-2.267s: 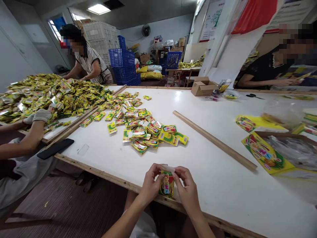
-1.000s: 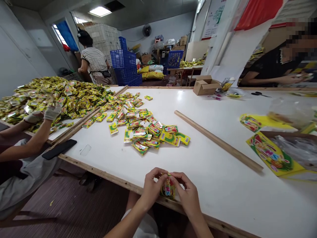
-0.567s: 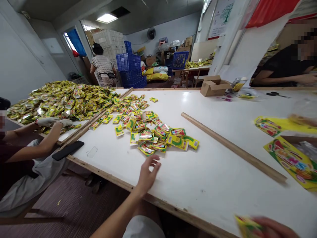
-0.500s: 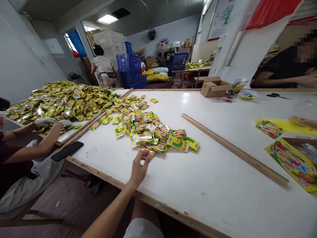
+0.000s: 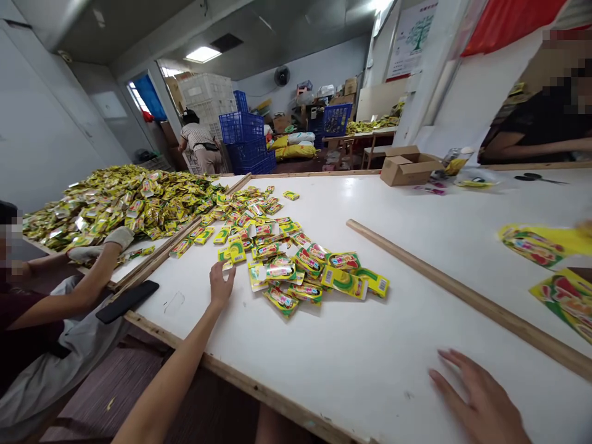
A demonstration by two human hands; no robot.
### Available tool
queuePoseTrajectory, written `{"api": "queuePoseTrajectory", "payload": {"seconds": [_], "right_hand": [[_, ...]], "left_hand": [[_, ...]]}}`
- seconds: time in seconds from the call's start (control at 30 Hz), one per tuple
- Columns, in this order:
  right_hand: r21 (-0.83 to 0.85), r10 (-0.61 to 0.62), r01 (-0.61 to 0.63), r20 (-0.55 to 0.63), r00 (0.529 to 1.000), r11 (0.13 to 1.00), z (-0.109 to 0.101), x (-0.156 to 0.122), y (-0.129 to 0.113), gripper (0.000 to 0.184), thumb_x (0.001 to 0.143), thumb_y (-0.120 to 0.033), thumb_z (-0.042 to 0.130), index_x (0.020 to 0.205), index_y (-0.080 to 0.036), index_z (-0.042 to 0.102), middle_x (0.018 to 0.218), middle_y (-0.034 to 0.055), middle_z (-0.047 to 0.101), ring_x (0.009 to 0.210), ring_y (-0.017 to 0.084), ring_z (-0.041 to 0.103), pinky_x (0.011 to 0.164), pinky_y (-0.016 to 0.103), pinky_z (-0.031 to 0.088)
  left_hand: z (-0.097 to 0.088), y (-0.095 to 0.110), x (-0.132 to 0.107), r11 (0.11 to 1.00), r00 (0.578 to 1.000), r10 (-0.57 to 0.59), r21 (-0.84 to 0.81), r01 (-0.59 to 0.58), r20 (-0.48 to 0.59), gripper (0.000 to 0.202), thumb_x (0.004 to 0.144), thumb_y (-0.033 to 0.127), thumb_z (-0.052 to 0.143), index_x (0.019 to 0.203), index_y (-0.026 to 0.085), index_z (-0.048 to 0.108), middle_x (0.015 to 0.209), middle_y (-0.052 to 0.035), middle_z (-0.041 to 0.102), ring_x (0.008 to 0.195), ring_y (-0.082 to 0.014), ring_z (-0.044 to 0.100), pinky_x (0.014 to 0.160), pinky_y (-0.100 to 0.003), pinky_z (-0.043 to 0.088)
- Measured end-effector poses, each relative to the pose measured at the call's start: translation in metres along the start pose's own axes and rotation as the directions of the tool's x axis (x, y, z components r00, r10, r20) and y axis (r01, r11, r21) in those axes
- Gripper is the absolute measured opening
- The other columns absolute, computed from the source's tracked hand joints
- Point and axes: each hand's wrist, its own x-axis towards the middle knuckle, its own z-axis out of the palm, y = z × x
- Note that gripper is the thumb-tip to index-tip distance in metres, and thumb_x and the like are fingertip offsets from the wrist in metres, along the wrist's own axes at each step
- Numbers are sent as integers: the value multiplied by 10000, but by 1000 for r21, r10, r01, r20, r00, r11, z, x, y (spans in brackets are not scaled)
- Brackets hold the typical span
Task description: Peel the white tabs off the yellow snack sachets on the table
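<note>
My left hand (image 5: 221,285) is at the near left edge of a spread of small yellow-green printed boxes, fingers curved and thumb apart. Its fingertips reach a yellow box (image 5: 237,249) there; whether they touch it I cannot tell. Over the bare white tabletop at the lower right is my right hand (image 5: 483,398), slightly blurred, its thumb and fingers spread with nothing in them. Between the hands, the boxes lie loosely overlapped, among them one with a barcode (image 5: 343,281) and a tilted box (image 5: 281,300) nearest me.
A wooden strip (image 5: 444,283) crosses the table on the right; another (image 5: 161,256) borders a large heap of packets (image 5: 124,200). A seated co-worker's gloved hand (image 5: 119,237) is by the heap, near a black phone (image 5: 128,301). An open carton (image 5: 407,169) and scissors (image 5: 539,177) lie further back.
My left hand has moved left along the boxes' near edge, away from the nearest box. My right hand has come into view at the lower right. The view has shifted slightly.
</note>
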Motion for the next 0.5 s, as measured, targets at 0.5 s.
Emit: {"api": "queuePoseTrajectory", "payload": {"seconds": [0.5], "right_hand": [[-188, -153, 140, -59, 986, 972, 38, 36, -27, 463, 878, -518, 378, 1186, -199, 509, 1167, 128, 608, 1082, 325, 575, 939, 498, 429]], "left_hand": [[67, -45, 168, 970, 944, -180, 211, 123, 275, 731, 777, 642, 538, 1361, 213, 445, 1544, -116, 226, 1412, -423, 141, 1111, -567, 171]]}}
